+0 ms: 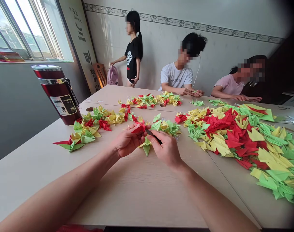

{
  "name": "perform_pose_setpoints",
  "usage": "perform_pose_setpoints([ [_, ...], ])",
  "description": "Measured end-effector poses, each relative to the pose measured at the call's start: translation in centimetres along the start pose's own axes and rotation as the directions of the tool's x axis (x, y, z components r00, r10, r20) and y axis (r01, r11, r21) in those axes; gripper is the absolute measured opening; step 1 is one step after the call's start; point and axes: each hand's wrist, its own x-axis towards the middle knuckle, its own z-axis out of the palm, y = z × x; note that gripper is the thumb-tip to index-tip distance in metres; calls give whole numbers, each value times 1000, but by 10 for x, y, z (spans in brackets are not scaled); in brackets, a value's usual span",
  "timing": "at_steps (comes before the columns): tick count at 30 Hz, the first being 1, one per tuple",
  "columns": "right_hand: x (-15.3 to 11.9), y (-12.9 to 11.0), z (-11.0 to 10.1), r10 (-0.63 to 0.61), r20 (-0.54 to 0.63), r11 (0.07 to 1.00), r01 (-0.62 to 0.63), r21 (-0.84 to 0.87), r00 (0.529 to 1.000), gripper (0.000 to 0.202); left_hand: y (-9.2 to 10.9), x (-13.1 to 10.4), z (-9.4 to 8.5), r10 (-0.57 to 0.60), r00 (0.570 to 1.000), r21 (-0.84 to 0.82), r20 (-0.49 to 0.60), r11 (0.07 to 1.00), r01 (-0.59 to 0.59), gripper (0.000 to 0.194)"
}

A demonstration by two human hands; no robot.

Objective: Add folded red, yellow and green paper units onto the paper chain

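Observation:
My left hand (131,141) is closed around a red folded paper piece (139,127), held above the table (127,187). In my right hand (166,147) is a thin black tool (154,136), gripped between thumb and fingers, its tip at the red paper. The exact contact is too small to tell. Just behind and beneath my hands lie green and yellow folded papers (168,126). A string-like row of red, green and yellow folded papers (98,119) runs off to the left.
A large pile of folded papers (236,133) covers the right side. A dark red vacuum flask (58,96) stands at the left. More folded papers (150,100) lie farther back. Two people sit across the table; another person stands near a pink bag (112,75).

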Motion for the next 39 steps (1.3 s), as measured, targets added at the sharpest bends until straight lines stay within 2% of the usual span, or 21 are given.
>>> perform_pose_setpoints([
  [8,0,0,0,-9,-1,1000,9,10,1000,22,2,-2,2,-32,999,-19,-5,999,32,3],
  [19,-1,2,1,-42,2,999,42,-24,999,21,-1,1,-2,-4,1000,13,13,1000,3,7],
  [21,0,3,-1,-36,-10,999,36,-11,999,21,1,1,-3,52,999,94,7,994,-53,10],
  [23,2,5,-2,-10,-51,1000,10,9,999,21,3,2,-6,198,980,280,-14,942,-186,14],
  [25,4,8,-4,17,-104,1000,-16,16,994,21,3,4,-10,368,929,541,31,776,-325,17],
  [27,5,12,-3,35,-124,999,-34,9,992,22,4,5,-17,436,883,753,174,519,-405,18],
  [30,5,17,0,54,-111,999,-53,9,992,24,8,7,-29,451,815,868,365,152,-473,28],
  [32,4,19,3,60,-115,998,-59,15,992,25,16,9,-39,499,759,890,418,-59,-451,29],
  [34,3,19,5,60,-123,998,-58,19,991,26,28,13,-52,547,737,917,396,-282,-284,24],
  [35,3,19,5,61,-120,998,-60,18,991,26,34,15,-59,562,738,907,372,-390,-160,24],
  [36,3,19,6,64,-114,998,-63,16,991,26,39,17,-66,589,742,888,322,-460,-20,27],
  [37,3,19,6,68,-104,998,-67,14,992,26,44,18,-73,622,740,863,256,-493,115,32],
  [39,3,19,6,76,-83,997,-76,9,994,25,49,19,-84,651,749,811,126,-502,300,37],
])
